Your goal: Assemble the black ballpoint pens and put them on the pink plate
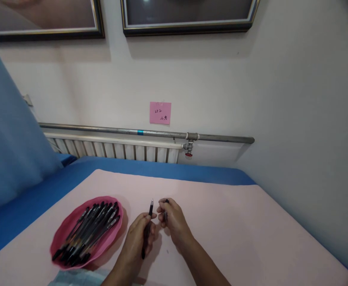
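Observation:
My left hand (pixel 140 234) is closed around a black pen (pixel 147 230), whose uncapped tip points up and away from me. Close beside it, my right hand (pixel 172 220) pinches a small dark pen cap (pixel 166 210) between its fingers. The two hands nearly touch above the pale pink table cover (pixel 236 230). To the left of my left hand lies a pink oval tray (pixel 111 238) holding several black pens (pixel 89 234) laid side by side.
A blue surface (pixel 162 169) runs beyond the pink cover's far edge. Behind it a white radiator (pixel 114 149) and a grey pipe (pixel 150 133) line the wall, under a pink sticky note (pixel 160 113). A blue cloth (pixel 7 139) hangs at left.

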`<state>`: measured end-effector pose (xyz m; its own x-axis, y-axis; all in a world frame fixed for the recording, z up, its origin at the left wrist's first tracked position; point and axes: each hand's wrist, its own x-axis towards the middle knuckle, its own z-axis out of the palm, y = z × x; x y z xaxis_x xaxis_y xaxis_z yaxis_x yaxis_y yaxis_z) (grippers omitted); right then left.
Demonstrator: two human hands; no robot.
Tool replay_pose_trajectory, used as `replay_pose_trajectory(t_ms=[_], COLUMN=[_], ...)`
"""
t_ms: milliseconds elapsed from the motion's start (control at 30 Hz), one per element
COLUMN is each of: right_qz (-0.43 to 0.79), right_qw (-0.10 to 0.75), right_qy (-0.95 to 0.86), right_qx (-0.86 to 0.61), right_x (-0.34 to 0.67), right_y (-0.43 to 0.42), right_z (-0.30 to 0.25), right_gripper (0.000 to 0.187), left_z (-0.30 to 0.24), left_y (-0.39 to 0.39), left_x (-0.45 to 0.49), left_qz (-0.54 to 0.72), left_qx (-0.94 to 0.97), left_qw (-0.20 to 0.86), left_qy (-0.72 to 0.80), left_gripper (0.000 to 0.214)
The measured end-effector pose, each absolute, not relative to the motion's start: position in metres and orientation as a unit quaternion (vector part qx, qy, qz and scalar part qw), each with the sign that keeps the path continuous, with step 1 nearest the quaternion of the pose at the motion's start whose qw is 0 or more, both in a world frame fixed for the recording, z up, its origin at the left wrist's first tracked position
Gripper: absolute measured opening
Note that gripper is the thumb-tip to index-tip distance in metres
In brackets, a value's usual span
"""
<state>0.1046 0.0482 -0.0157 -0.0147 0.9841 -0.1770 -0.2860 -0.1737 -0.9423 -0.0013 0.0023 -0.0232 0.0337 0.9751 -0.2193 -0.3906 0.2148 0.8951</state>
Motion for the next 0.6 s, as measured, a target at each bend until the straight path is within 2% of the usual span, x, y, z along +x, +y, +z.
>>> replay_pose_trajectory(t_ms=[133,400,500,600], right_qz=[0.568,0.304,0.247,0.245], right_qw=[0.439,0.269,0.242,0.247], right_qy=[-0.447,-0.720,-0.757,-0.780], right_qx=[-0.534,-0.563,-0.554,-0.521], right_x=[0.105,0.098,0.092,0.087], right_y=[0.050,0.038,0.029,0.023], right_z=[-0.021,-0.036,-0.034,-0.037], right_gripper=[0.017,0.013,0.014,0.014], left_z=[-0.023,-0.014,-0.009,-0.007], left_y=[0.006,0.012,0.011,0.009], left_x=[-0.011,-0.031,-0.030,-0.027], left_qz=[0.542,0.550,0.549,0.550], left_qx=[0.316,0.330,0.336,0.339], left_qw=[0.643,0.610,0.600,0.598], left_qy=[0.439,0.466,0.475,0.474], left_gripper=[0.027,0.027,0.027,0.025])
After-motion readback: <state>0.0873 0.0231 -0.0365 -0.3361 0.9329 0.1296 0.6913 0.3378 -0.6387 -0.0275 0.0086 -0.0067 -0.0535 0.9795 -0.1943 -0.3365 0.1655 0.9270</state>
